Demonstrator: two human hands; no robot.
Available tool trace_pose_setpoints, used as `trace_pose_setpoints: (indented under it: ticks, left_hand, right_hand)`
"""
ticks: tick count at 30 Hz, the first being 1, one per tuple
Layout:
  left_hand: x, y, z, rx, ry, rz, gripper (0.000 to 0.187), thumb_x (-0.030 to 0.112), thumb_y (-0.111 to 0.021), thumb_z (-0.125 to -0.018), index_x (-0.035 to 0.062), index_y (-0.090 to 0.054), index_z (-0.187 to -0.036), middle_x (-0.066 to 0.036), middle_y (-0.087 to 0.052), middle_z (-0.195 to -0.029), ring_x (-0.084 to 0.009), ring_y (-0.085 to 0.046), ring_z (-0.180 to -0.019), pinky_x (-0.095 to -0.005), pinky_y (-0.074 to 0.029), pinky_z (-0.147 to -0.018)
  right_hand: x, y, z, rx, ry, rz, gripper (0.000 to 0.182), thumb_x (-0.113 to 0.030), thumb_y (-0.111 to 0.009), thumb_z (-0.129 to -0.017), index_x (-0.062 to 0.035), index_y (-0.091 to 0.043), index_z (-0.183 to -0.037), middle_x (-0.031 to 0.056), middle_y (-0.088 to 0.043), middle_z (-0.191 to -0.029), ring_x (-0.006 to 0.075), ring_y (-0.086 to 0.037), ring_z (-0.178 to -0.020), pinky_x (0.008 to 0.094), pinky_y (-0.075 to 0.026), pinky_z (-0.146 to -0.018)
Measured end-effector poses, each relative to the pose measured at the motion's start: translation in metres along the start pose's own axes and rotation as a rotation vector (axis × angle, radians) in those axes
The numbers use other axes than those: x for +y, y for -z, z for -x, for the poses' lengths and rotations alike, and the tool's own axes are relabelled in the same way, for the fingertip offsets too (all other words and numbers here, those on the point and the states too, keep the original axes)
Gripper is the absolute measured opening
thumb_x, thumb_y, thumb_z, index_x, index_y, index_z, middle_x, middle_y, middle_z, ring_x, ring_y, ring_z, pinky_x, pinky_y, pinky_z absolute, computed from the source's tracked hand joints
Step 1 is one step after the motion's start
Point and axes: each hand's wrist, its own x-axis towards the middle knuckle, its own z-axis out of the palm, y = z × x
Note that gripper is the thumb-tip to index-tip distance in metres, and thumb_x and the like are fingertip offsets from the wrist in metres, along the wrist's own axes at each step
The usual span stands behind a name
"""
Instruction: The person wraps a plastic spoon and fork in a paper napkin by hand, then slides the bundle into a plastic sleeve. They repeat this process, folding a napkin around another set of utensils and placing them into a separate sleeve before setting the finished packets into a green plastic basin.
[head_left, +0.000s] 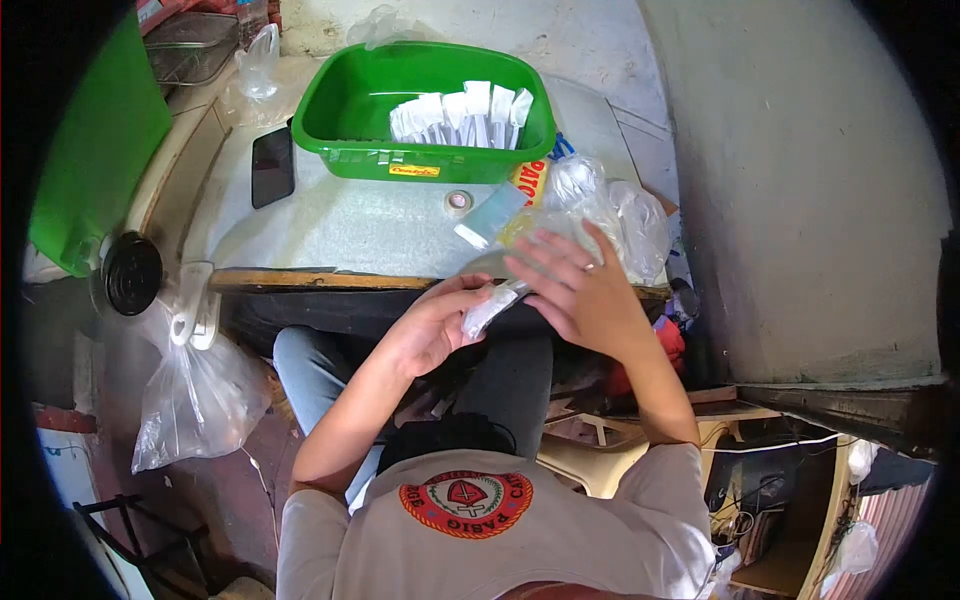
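Left hand (438, 325) has a white-wrapped packet (486, 311) pinched at the table's (350, 228) six o'clock, probably to steady it; right hand's (592, 300) spread. Similar packets (465, 118) lean in the green basin (345, 160) at twelve, likely propped by its wall.

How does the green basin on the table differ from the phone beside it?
The basin is green, while the phone is black. The basin is far larger and deep, whereas the phone is thin and lies flat. The basin holds a row of white-topped packets; the phone has nothing on it. Both rest on the table.
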Motion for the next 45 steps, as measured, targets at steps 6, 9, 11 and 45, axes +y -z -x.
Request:
trace_pose_setpoints:
  ticks: [6, 9, 11, 45]
  left_hand:
    - [0.009, 0.010, 0.001, -0.277, 0.114, 0.002, 0.050, 0.042, -0.039, -0.104, 0.0036, -0.044, -0.137, -0.014, -0.061, -0.119, -0.0162, -0.063, -0.093, -0.0284, -0.053, -0.076]
    - [0.018, 0.002, 0.008, -0.029, -0.283, -0.548, 0.049, 0.039, -0.039, -0.106, 0.0046, -0.044, -0.140, -0.012, -0.054, -0.132, -0.0161, -0.059, -0.104, -0.0301, -0.051, -0.084]
    - [0.015, 0.001, 0.002, -0.015, -0.410, -0.725, 0.041, 0.029, -0.047, -0.104, 0.0056, -0.048, -0.137, -0.008, -0.058, -0.125, -0.0118, -0.059, -0.100, -0.0259, -0.049, -0.081]
    - [0.033, 0.015, -0.012, 0.427, -0.627, -1.000, 0.021, 0.010, -0.052, -0.101, -0.0007, -0.062, -0.116, -0.007, -0.073, -0.094, -0.0051, -0.057, -0.078, -0.0197, -0.045, -0.069]
  right_hand:
    - [0.002, -0.042, 0.021, 0.026, -0.195, -0.388, 0.023, -0.016, -0.070, -0.086, -0.0057, -0.066, -0.106, 0.0030, -0.068, -0.084, 0.0187, -0.065, -0.076, 0.0364, -0.048, -0.085]
    - [-0.020, -0.059, 0.026, -0.003, -0.494, -0.990, 0.015, -0.014, -0.064, -0.094, -0.0020, -0.064, -0.104, 0.0039, -0.063, -0.077, 0.0107, -0.058, -0.063, 0.0273, -0.048, -0.063]
    - [-0.035, -0.078, 0.030, 0.020, -0.561, -1.163, 0.015, -0.014, -0.060, -0.097, -0.0008, -0.063, -0.104, 0.0030, -0.062, -0.077, 0.0077, -0.056, -0.062, 0.0246, -0.046, -0.059]
    - [-0.073, -0.082, 0.044, 0.115, -0.791, -1.505, 0.029, -0.010, -0.052, -0.101, 0.0011, -0.053, -0.128, 0.0041, -0.061, -0.090, 0.0063, -0.055, -0.065, 0.0196, -0.045, -0.060]
